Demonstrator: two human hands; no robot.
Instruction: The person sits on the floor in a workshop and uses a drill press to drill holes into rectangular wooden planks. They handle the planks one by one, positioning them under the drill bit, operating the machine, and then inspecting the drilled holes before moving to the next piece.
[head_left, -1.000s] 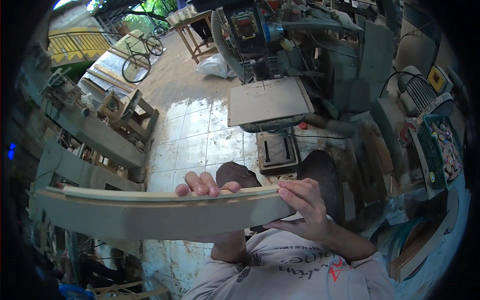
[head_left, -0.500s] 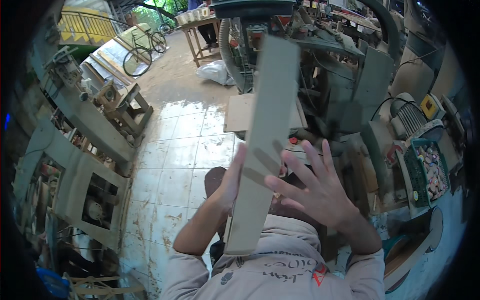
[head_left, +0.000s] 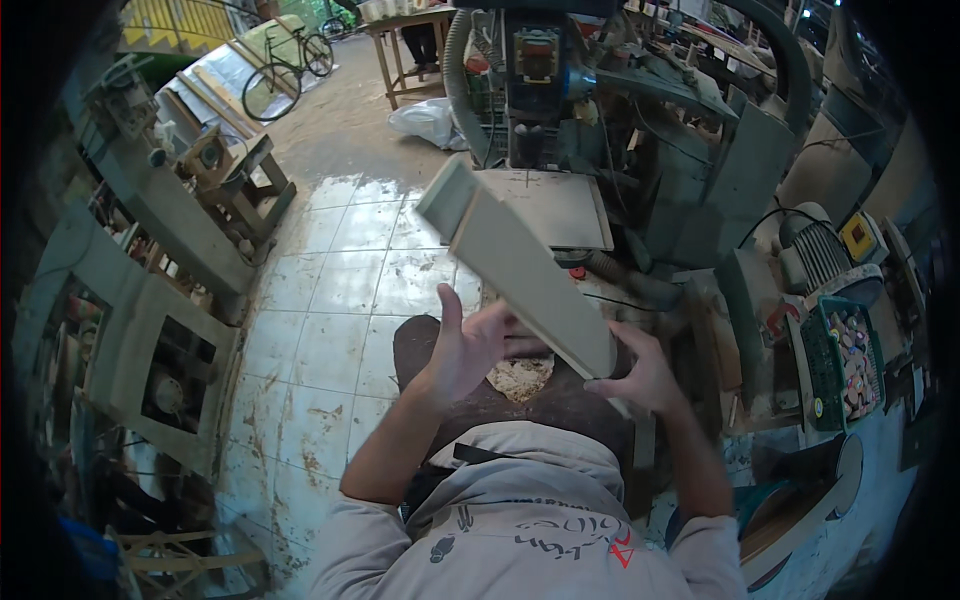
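A pair of long, pale wooden boards [head_left: 535, 275] lies face to face, tilted across the space in front of me, one sticking out past the other at the far left end. My right hand [head_left: 645, 372] grips their near right end, with the thumb on the near side. My left hand [head_left: 468, 345] is open beside the boards, its thumb pointing up and its palm toward them. Its fingertips are blurred near the lower edge, and I cannot tell whether they touch the wood. Below, sawdust [head_left: 522, 378] lies between my legs.
Ahead stands a machine with a flat, pale table [head_left: 555, 205]. At right are a motor [head_left: 815, 250] and a green basket [head_left: 830, 375] of small pieces. A grey machine frame [head_left: 185, 370] stands left on the tiled floor [head_left: 330, 290]. A bicycle [head_left: 285, 75] stands far left.
The boards have swung from nearly upright to a slant, their far end moving left and nearer. My right hand has gone from spread to gripping their near end; my left hand has come away.
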